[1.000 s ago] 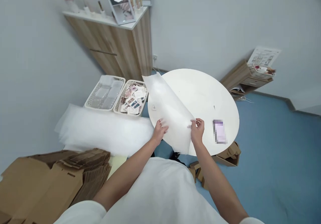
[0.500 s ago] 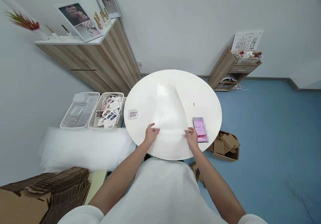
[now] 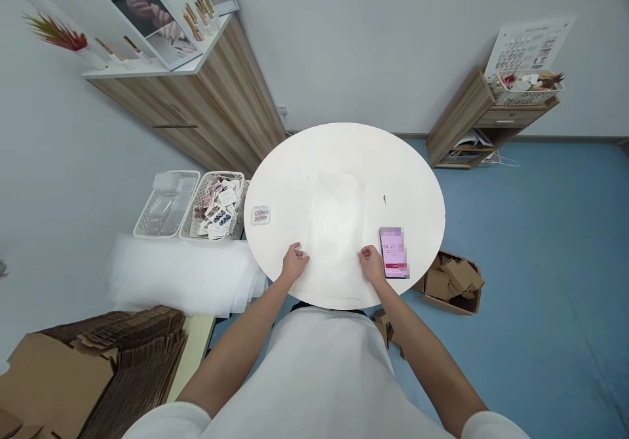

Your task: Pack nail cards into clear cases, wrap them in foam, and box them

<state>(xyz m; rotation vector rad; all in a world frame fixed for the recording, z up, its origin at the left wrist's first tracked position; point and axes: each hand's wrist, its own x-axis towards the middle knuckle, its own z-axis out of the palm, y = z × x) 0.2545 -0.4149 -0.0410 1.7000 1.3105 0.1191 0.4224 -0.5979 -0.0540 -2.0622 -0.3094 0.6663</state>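
A thin translucent white packing foam sheet (image 3: 337,223) lies nearly flat on the white round table (image 3: 275,164), its edges hard to make out against the top. My left hand (image 3: 295,263) is at the sheet's near left edge, thumb and fingertips closed on it. Across from it, my right hand (image 3: 372,263) pinches the near right edge with curled fingers. A phone (image 3: 393,253) with a pink screen lies just right of my right hand. Farther left on the tabletop is a small clear case of press-on nails (image 3: 261,215).
Left of the table stand a basket of printed cards (image 3: 216,206) and a basket of clear plastic boxes (image 3: 167,203). Stacked foam sheets (image 3: 181,275) and folded cardboard (image 3: 137,354) lie nearer. A carton of small boxes (image 3: 452,285) sits on the floor at right.
The sheet has come down from a raised, curved shape to lie nearly flat on the table. My hands stay at its sides, the right slightly farther left. The view has shifted a little.
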